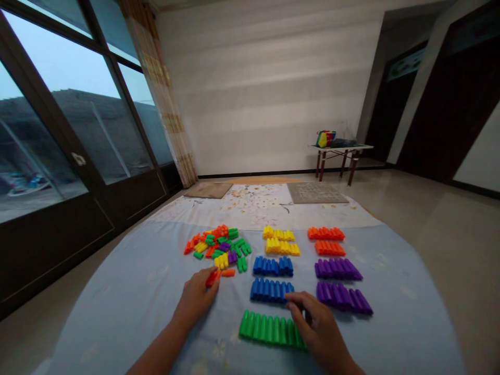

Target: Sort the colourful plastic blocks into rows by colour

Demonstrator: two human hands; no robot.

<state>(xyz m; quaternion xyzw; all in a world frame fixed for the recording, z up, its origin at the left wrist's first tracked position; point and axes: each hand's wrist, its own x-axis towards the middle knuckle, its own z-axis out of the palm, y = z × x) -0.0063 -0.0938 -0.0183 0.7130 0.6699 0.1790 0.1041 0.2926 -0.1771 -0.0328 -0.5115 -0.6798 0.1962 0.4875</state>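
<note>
My left hand (197, 294) is closed around a red tube-like plastic piece (212, 278), beside a loose orange piece (228, 273) and in front of a mixed heap (216, 245) of orange, green, yellow and purple pieces. The fingertips of my right hand (318, 320) are curled together at the right end of the nearer blue row (269, 290); whether anything is between them is hidden. That hand also covers the right end of the green row (271, 329). Behind lie another blue row (272, 266) and two yellow rows (281, 247).
To the right lie two purple rows (344, 298) and two orange rows (330, 248). A pale blue cloth (128, 297) covers the table, with a brown mat (209, 190) and a grey mat (317, 192) at its far end. A small table (339, 149) stands by the wall.
</note>
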